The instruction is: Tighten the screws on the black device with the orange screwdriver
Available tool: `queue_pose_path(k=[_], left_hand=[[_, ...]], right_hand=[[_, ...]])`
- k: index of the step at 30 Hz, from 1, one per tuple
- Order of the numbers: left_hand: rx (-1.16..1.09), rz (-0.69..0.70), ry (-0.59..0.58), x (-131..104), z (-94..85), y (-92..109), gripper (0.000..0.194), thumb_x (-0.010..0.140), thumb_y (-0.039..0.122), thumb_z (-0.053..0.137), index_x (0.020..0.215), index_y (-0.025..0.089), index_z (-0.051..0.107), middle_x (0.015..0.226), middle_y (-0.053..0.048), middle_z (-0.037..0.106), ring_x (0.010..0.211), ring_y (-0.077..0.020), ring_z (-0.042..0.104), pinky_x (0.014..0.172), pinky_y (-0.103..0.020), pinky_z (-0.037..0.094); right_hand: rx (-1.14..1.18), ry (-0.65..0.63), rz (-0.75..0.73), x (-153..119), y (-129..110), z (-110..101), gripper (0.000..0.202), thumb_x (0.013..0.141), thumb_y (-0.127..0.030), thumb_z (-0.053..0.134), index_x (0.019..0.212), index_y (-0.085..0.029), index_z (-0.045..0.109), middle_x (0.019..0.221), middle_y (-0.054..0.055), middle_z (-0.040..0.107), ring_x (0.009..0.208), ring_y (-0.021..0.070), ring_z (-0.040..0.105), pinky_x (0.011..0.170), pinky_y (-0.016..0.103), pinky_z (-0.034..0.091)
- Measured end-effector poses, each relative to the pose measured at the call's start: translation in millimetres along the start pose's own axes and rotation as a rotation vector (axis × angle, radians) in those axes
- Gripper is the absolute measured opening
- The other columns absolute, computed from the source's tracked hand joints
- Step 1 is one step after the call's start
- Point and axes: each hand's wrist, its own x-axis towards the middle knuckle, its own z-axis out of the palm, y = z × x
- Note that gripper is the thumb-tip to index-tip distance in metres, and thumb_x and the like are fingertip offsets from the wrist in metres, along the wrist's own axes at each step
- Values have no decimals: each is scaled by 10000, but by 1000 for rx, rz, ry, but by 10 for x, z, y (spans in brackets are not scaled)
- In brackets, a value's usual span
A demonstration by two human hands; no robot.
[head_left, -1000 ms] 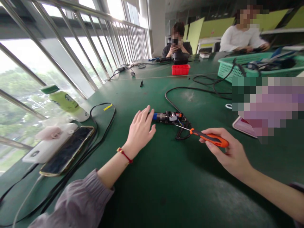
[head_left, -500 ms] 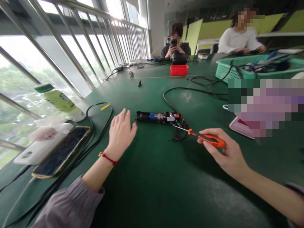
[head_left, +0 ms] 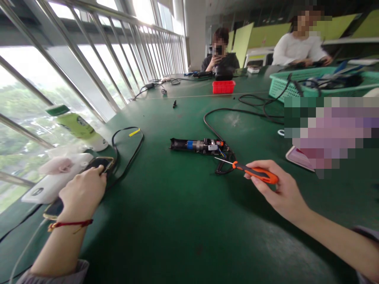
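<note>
My left hand (head_left: pixel 85 187) is over a dark smartphone (head_left: pixel 102 162) at the left, fingers bent down onto it and covering much of its screen. Between the fingers of my right hand (head_left: pixel 278 189) is an orange and black screwdriver (head_left: pixel 257 172), its thin shaft pointing left. The screwdriver's tip is in front of a black cylindrical device (head_left: pixel 180 144) with a blue band and exposed wires at its right end. That device lies on the green tabletop (head_left: pixel 166 213), and neither hand appears to touch it. A black cable (head_left: pixel 217 109) runs from it to the right.
Beside the smartphone are a white case-like object (head_left: pixel 35 193) and a tilted bottle (head_left: pixel 78 128). A looped black cable (head_left: pixel 134 156) lies nearby. Farther back stand a red bin (head_left: pixel 223 87) and a green basket (head_left: pixel 278 86). Two people sit beyond the table; railings line the left.
My left hand has moved left and toward me, from beside the black device onto the smartphone. My right hand and the screwdriver have shifted only slightly to the left.
</note>
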Motion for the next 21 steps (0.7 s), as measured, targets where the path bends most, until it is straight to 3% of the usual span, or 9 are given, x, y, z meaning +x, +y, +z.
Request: queue_pose_path(k=[6, 13, 18, 21], left_hand=[[8, -44, 42, 10, -12, -2, 555, 859, 468, 197, 1187, 194, 551, 1070, -193, 598, 954, -360, 585, 649, -371, 449], [23, -18, 40, 8, 4, -15, 505, 815, 388, 310, 1258, 229, 492, 1111, -186, 598, 939, -342, 601, 639, -355, 458], [1, -27, 64, 30, 20, -56, 493, 821, 385, 304, 1221, 209, 533, 1069, -193, 611, 933, -354, 602, 644, -383, 468], [-54, 30, 125, -49, 43, 51, 483, 829, 345, 305, 1232, 178, 512, 1110, -177, 596, 932, -350, 603, 662, -431, 485]], right_hand=[[1, -10, 6, 6, 11, 13, 170, 809, -213, 528, 978, -221, 538, 828, 5, 629, 725, 126, 619, 646, 234, 479], [-2, -7, 21, 0, 9, 3, 170, 808, -221, 527, 977, -223, 542, 822, 6, 635, 721, 132, 623, 638, 237, 484], [-3, 43, 4, 2, 8, 4, 165, 803, -224, 536, 968, -226, 543, 827, 6, 642, 723, 131, 628, 653, 238, 494], [-11, 62, -9, -2, 5, 6, 163, 804, -226, 535, 967, -225, 542, 820, 7, 642, 722, 130, 628, 655, 238, 496]])
